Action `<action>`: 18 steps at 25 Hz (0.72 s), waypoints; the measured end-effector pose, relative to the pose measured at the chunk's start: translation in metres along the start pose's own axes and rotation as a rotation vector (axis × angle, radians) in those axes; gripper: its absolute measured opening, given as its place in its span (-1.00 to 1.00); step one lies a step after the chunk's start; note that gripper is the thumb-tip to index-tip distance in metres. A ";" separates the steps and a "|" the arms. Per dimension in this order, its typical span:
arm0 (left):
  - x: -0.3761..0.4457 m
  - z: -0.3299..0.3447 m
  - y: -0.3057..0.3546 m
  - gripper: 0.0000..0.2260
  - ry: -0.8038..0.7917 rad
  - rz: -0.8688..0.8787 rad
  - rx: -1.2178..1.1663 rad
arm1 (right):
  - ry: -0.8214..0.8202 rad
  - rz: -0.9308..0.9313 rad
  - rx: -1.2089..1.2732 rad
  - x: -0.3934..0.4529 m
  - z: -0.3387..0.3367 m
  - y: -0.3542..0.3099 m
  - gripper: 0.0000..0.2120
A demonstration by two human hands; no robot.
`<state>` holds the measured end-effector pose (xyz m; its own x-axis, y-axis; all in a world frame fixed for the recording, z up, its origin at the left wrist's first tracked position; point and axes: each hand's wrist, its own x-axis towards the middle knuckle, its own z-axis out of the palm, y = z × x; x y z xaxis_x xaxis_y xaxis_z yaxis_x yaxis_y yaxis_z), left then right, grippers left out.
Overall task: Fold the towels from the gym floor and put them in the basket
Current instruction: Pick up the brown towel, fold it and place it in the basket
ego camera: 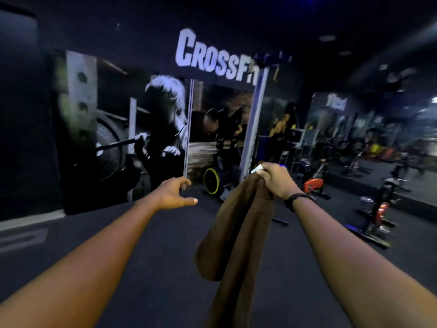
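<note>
Above floor (153, 256): towel (238, 233) in R hand (275, 179)

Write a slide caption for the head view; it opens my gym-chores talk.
Right hand holds a brown towel hanging; left hand open beside it.

Arms: mine are bare to the elbow, no sleeves showing.
Right wrist: I wear a dark braided wristband (298, 199).
</note>
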<state>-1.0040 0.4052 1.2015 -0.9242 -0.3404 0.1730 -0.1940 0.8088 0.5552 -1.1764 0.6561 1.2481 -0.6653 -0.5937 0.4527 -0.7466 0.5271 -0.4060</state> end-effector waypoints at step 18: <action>-0.242 0.058 0.293 -0.41 -0.370 0.761 -0.184 | 0.317 0.626 -0.500 -0.470 -0.299 -0.108 -0.78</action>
<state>-0.8566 0.7523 1.2756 -0.8352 0.4657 0.2926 0.5474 0.6521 0.5245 -0.7836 1.0596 1.3165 -0.8683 0.0541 0.4930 -0.1064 0.9506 -0.2916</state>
